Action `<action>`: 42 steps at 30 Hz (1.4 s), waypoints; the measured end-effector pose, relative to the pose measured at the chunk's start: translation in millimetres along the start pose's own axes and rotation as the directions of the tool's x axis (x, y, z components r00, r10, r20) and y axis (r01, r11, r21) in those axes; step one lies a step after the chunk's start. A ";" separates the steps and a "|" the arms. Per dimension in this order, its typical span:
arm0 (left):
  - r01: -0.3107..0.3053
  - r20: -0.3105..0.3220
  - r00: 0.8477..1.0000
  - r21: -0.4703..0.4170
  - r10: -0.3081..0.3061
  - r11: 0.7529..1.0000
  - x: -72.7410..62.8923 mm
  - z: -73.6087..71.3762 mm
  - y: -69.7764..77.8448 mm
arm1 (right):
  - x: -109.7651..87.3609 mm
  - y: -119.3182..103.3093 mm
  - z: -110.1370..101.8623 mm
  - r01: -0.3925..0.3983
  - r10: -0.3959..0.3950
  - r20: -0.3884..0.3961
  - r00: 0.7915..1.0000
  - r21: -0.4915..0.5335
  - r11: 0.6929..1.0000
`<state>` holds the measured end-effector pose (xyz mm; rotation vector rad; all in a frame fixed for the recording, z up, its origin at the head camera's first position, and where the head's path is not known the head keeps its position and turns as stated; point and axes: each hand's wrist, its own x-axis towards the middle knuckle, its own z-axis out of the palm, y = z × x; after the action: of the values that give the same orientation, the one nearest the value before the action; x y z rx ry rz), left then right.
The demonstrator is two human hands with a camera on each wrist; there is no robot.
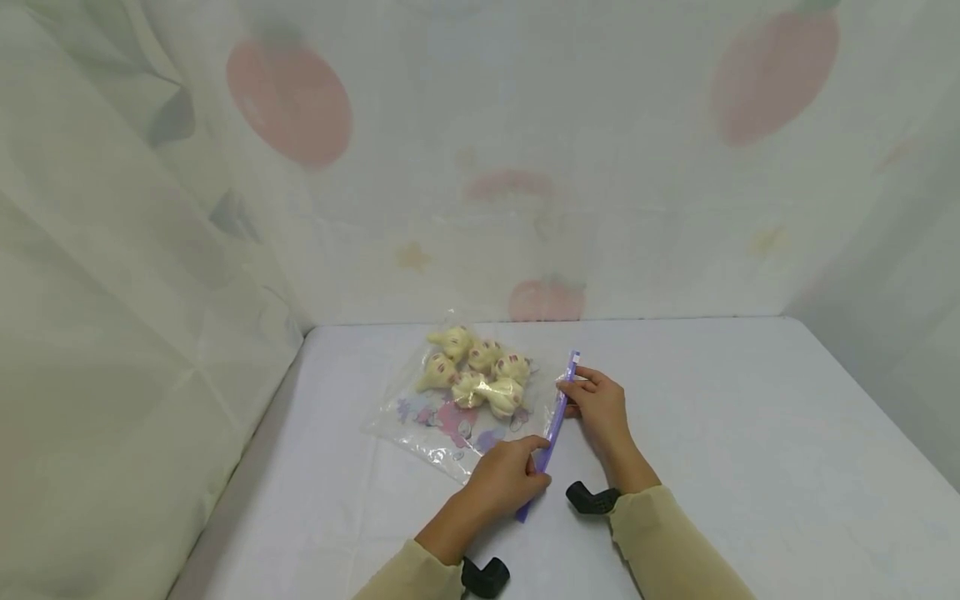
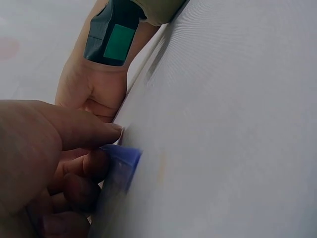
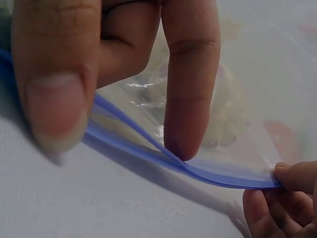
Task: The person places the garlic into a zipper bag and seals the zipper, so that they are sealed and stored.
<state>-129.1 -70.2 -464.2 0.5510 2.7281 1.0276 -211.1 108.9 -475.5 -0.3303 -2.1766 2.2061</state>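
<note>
A clear plastic zip bag [image 1: 397,421] with pink and purple printed figures lies on the table. Several pale yellow, bulb-shaped pieces [image 1: 470,387] with pinkish marks show through its film. Along its right side runs a purple zip strip [image 1: 558,418]. My left hand [image 1: 504,473] pinches this strip near its closer end, thumb and forefinger on either side. Farther up, my right hand [image 1: 602,408] holds the strip. In the right wrist view, the strip's two bands stand apart between thumb [image 3: 57,109] and forefinger [image 3: 190,99], and meet toward the left hand [image 3: 299,193].
A white-covered table [image 1: 712,433] extends on both sides of the bag. Behind it hangs a pale curtain [image 1: 637,208] with strawberry prints, and another cloth [image 1: 135,333] hangs at left. Black wrist devices [image 1: 592,498] sit on both forearms.
</note>
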 end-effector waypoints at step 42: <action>-0.041 0.140 0.990 0.083 0.029 0.996 3.8 -5.5 3.1 | 19.4 12.1 2.0 0.011 -0.008 -0.020 1.000 0.151 0.988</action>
<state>-133.3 -69.8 -458.1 0.6606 2.6581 0.8489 -228.8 109.8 -490.0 -0.3337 -1.9812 2.3351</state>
